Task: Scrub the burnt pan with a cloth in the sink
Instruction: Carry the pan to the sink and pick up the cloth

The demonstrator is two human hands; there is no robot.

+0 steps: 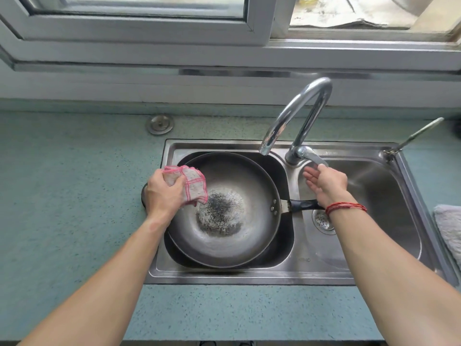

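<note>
Head view: the burnt pan (pixel 224 208) sits in the left basin of the sink (pixel 249 275). The left hand (pixel 163 193) has its grip clamped on a cloth (pixel 193 183) at the pan's left rim. The right hand (pixel 324 182), grip apart, touches the tap lever (pixel 314 156).

A pan (pixel 237 243) sits in the left basin of the sink (pixel 249 277), which is set into the counter (pixel 74 196), its handle (pixel 304 204) pointing right. The faucet (pixel 309 108) stands behind, between the basins. A towel (pixel 449 228) lies on the counter at far right.
</note>
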